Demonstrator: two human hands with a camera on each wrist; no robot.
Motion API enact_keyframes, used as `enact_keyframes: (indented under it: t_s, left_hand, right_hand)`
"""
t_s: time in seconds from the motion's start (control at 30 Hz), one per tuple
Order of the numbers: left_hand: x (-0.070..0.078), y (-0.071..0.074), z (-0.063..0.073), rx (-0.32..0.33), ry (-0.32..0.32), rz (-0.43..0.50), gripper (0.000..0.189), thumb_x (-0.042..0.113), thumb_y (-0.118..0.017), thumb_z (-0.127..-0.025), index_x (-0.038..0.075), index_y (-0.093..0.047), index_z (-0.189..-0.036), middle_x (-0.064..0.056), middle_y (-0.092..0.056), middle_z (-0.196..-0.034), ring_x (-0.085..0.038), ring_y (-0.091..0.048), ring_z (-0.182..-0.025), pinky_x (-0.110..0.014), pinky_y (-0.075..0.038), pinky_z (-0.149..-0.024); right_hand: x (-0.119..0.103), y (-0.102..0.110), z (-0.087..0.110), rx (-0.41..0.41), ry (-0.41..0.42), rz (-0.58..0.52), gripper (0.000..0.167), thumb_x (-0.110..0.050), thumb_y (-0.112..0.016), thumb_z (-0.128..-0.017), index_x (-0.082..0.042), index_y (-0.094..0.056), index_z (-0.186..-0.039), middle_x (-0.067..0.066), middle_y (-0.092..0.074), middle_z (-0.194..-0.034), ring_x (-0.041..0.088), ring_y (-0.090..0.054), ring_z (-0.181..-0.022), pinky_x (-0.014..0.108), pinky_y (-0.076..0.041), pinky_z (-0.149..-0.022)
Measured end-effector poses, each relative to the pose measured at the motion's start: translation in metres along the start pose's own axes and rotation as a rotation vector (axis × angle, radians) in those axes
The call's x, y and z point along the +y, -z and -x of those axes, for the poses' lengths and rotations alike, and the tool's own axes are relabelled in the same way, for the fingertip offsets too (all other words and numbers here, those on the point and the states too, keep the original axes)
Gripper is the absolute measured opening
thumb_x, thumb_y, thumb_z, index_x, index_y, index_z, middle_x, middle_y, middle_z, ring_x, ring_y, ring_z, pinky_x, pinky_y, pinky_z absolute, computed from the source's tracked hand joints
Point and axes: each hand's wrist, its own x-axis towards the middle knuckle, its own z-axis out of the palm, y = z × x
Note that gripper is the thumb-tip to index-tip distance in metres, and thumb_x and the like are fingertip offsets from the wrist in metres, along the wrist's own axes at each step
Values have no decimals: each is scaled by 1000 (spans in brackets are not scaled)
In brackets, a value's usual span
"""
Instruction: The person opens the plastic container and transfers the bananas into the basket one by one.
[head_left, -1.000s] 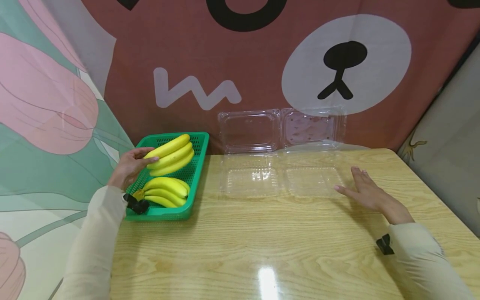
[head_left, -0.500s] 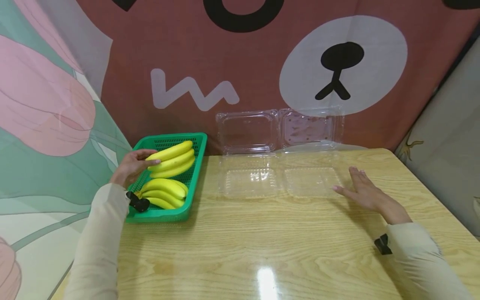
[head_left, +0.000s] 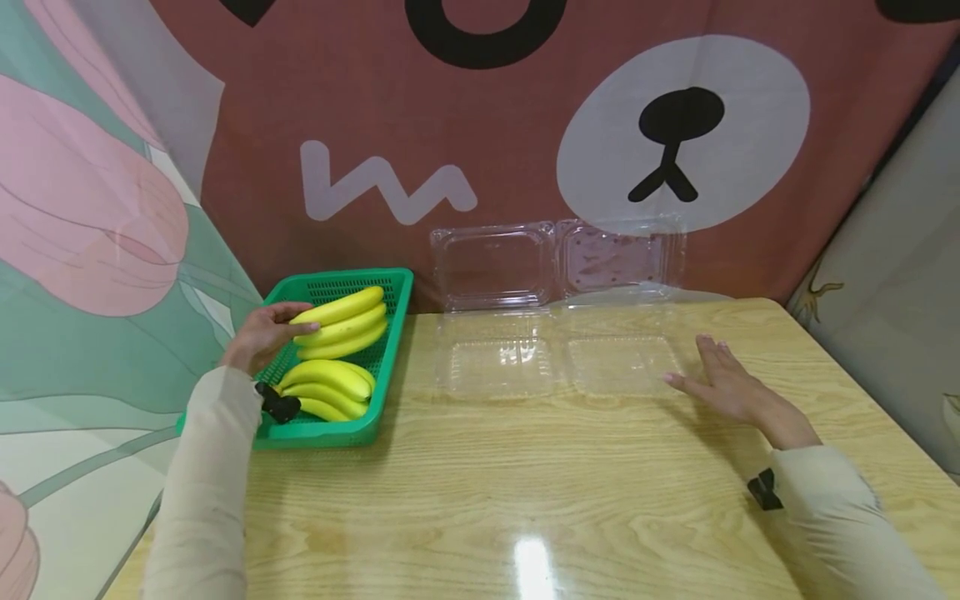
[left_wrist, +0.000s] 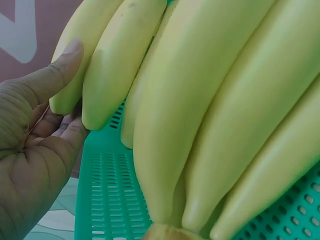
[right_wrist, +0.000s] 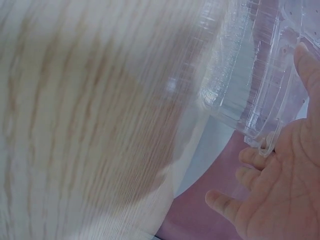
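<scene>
My left hand point(head_left: 258, 337) grips the end of an upper bunch of yellow bananas point(head_left: 345, 325), which is in the green perforated basket point(head_left: 378, 400). In the left wrist view, the thumb point(left_wrist: 62, 72) presses on one banana while the other fingers reach beneath, partly hidden. Beside it lies a second bunch of bananas point(head_left: 326, 387), with its stem end toward my left wrist. My right hand point(head_left: 738, 392) is spread with straight fingers at the right of a clear plastic clamshell box point(head_left: 622, 367). In the right wrist view, its fingertips appear near the clear plastic edge; contact is unclear.
Another clear clamshell box point(head_left: 498, 367) stands left of the first, both with lids raised against the printed cloth point(head_left: 517, 142). The wooden table point(head_left: 465, 492) runs up to that cloth at the back. A patterned cloth point(head_left: 90, 333) borders the left side.
My left hand and the upper banana bunch have come down slightly toward the basket. The right hand keeps nearly the same pose. The whole head view has shifted a little.
</scene>
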Motion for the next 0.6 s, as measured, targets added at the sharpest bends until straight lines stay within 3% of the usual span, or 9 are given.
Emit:
enact_keyframes:
  t_s: [0.23, 0.37, 0.6]
  left_hand:
    - [-4, -6, -6, 5, -30, 39, 60, 18, -71, -91, -2, -44, -141, 2, -54, -119, -18, -46, -113, -44, -32, -108]
    - [-6, -9, -9, 1, -41, 33, 60, 19, -72, -90, -1, -45, -140, -2, -53, -123, -17, -47, -113, -43, -32, -108]
    - [-4, -11, -12, 2, -26, 47, 60, 16, -71, -90, -2, -45, -140, -10, -48, -132, -29, -39, -126, -43, -30, -110]
  right_hand:
    - [0, -1, 1, -11, -2, -5, 102, -53, -48, -97, 11, 14, -146, 37, 16, -150, 51, 18, -136, 69, 1, -105]
    - [-2, 0, 1, -21, -15, 1, 103, -55, -48, -97, 11, 14, -146, 36, 16, -150, 51, 18, -136, 69, 2, -104]
    - [-4, 1, 2, -19, -19, 4, 102, -54, -47, -97, 11, 14, -146, 36, 15, -150, 51, 18, -136, 70, 1, -104]
